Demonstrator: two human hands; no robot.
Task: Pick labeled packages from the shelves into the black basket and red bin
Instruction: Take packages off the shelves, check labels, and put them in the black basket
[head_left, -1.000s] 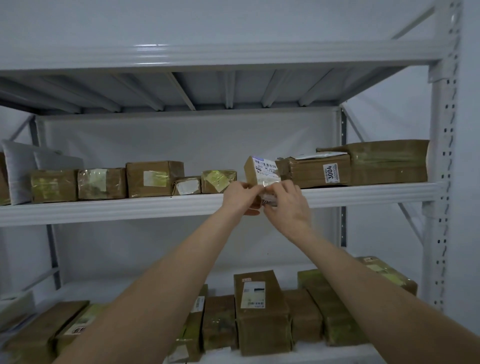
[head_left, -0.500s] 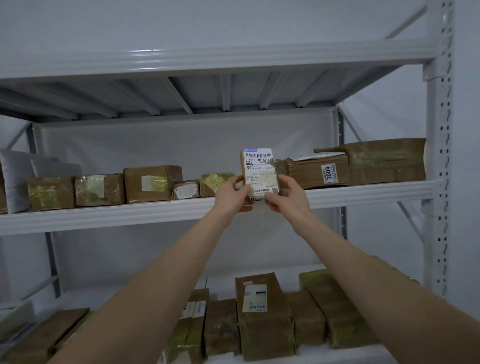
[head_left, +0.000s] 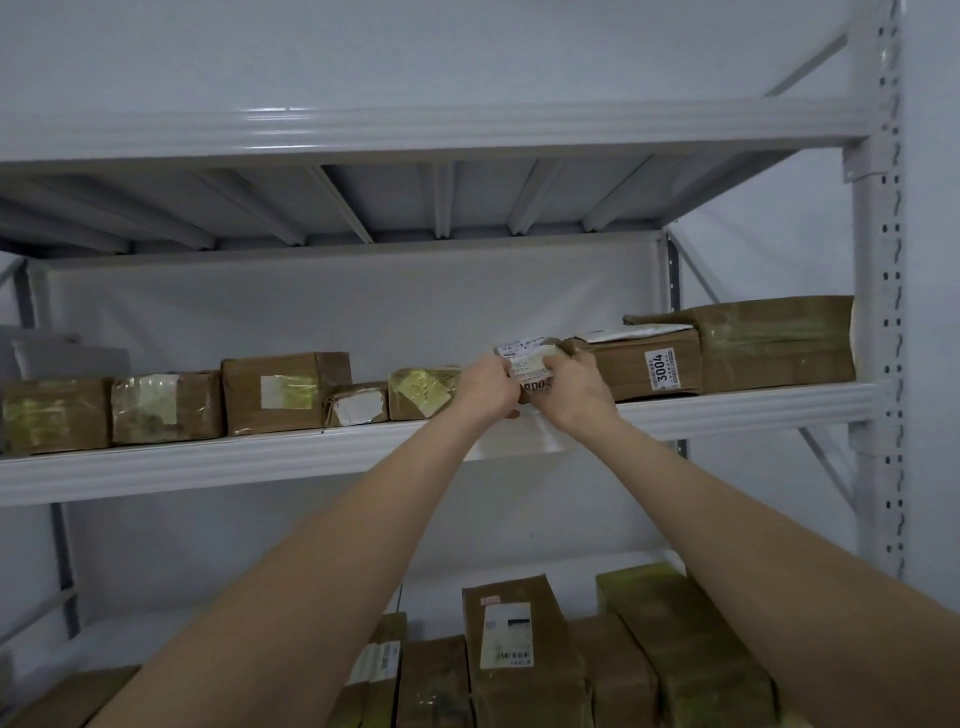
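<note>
A small brown package with a white label (head_left: 529, 364) lies tilted flat at the front of the middle shelf (head_left: 260, 460). My left hand (head_left: 488, 387) grips its left side and my right hand (head_left: 574, 387) grips its right side. Digits show on its front between my hands. Right beside it sits a box labelled 3004 (head_left: 652, 366). Neither the black basket nor the red bin is in view.
More taped brown boxes line the middle shelf: a yellow-taped one (head_left: 423, 392), a small one (head_left: 357, 405), a bigger one (head_left: 283, 392), and a large box (head_left: 774, 343) at the right. The lower shelf holds several boxes, one labelled (head_left: 506, 642). A white upright (head_left: 878, 312) stands right.
The package was held upright with its label facing me; now it is tipped down flat at shelf level, and both hands have moved slightly right and toward the shelf.
</note>
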